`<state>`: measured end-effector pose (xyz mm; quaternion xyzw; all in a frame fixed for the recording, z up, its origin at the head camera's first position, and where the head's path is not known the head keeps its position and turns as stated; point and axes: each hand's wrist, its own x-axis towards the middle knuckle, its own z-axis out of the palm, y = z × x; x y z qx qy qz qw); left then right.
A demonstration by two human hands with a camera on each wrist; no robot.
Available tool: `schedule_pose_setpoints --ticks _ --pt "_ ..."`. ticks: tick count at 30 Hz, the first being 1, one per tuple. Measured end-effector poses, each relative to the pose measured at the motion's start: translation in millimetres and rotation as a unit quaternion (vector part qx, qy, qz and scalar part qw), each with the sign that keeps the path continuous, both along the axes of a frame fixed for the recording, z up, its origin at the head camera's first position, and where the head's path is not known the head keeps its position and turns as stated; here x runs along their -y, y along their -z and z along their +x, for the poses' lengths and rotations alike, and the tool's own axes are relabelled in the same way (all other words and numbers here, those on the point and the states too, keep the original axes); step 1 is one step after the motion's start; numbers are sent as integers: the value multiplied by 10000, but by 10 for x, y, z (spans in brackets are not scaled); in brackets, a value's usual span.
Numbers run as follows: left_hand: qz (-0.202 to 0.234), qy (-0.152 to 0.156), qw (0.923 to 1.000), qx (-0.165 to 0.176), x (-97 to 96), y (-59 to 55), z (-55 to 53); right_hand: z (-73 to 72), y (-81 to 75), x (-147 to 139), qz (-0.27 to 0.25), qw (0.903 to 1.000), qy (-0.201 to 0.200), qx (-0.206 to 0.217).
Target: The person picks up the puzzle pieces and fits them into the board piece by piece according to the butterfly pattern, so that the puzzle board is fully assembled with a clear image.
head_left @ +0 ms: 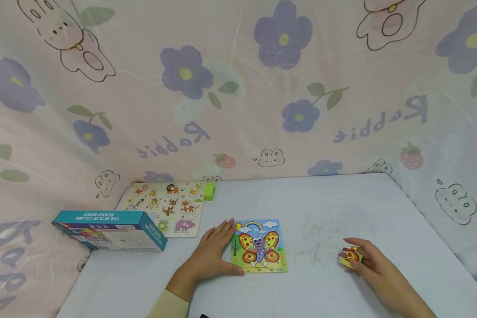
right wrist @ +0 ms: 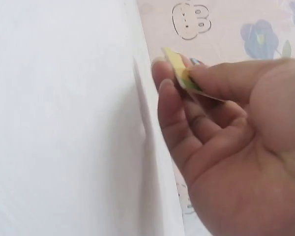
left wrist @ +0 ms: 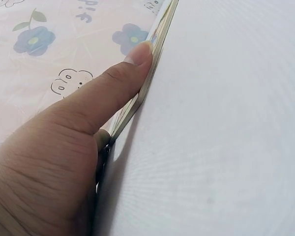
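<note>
A square butterfly jigsaw puzzle (head_left: 259,247) lies flat on the table. My left hand (head_left: 212,256) rests along its left side, fingers stretched to the upper left corner and thumb at the lower left edge. In the left wrist view, the thumb (left wrist: 118,78) presses the thin edge of the puzzle board (left wrist: 155,66). Off to the right, my right hand (head_left: 375,269) pinches a small yellow and red puzzle piece (head_left: 350,258) between thumb and fingers. The right wrist view shows that piece (right wrist: 177,69) tilted nearly edge-on, partly hidden by the thumb.
At the back left lies an animal peg board (head_left: 183,207) with a green block (head_left: 209,191) by its corner. A teal box (head_left: 107,229) stands in front of that board. Printed rabbit-and-flower cloth (head_left: 238,110) hangs behind the white table (head_left: 322,207).
</note>
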<state>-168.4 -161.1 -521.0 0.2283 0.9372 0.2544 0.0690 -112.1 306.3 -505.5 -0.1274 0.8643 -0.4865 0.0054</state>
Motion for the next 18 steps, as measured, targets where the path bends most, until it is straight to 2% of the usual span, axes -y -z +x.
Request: schedule_pose_setpoints --ticks 2,7,14,18 --pt "-32 -8 10000 6 -2 2 -2 -10 5 52 -342 9994 52 -22" --pt "-11 7 10000 10 -8 2 1 -22 2 221 -768 9968 107 170" --pt "-76 -7 10000 -18 -7 14 -10 -24 36 563 -852 9956 -195 344" --pt "-97 -27 9999 -10 -12 7 -9 -22 106 747 -877 9953 -390 157"
